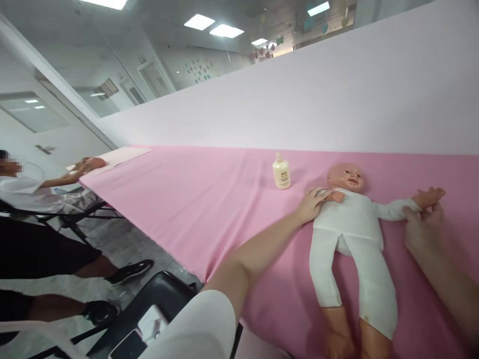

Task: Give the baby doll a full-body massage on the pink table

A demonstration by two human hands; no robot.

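A baby doll (346, 214) with a bald plastic head and a white cloth body lies on its back on the pink-covered table (209, 199). My left hand (312, 205) is at the doll's arm on the left of the view, its fingers over the arm beside the small plastic hand (336, 197) resting on the chest. On the other side, the doll's arm stretches outward. My right hand (424, 227), slightly blurred, is closed round that arm near the wrist, just below the doll's plastic hand (430, 197).
A cream-coloured bottle (281, 172) stands left of the doll's head. Behind the table runs a white wall (299, 109). At far left sits a person (28, 192) with hands on another doll's head (95, 163). A black chair (160, 304) holds a phone (129, 345) and a white case (151, 323).
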